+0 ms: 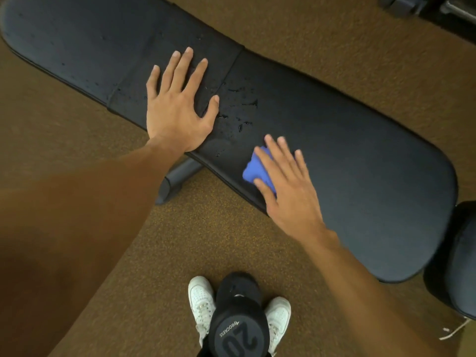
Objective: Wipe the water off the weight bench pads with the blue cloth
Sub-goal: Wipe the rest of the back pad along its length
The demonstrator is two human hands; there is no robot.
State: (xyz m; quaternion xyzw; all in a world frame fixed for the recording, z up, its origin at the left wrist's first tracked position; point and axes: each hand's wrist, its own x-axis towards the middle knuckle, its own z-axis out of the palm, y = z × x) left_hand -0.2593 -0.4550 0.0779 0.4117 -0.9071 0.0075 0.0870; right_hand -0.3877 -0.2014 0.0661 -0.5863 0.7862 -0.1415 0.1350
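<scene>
A black weight bench runs from upper left to lower right, with a back pad (77, 45) and a seat pad (360, 163) meeting at a seam. Water drops (242, 109) lie on the seat pad just right of the seam. My left hand (177, 106) rests flat with fingers spread across the seam. My right hand (286, 181) presses the folded blue cloth (253, 168) flat on the seat pad near its front edge, below the drops. Most of the cloth is hidden under my fingers.
A black 20 dumbbell (237, 323) stands on the brown speckled floor between my white shoes (201, 302). A bench leg (175, 179) shows under the pad. A black roller pad (458, 261) sits at the right, and gym equipment (417, 6) at the top right.
</scene>
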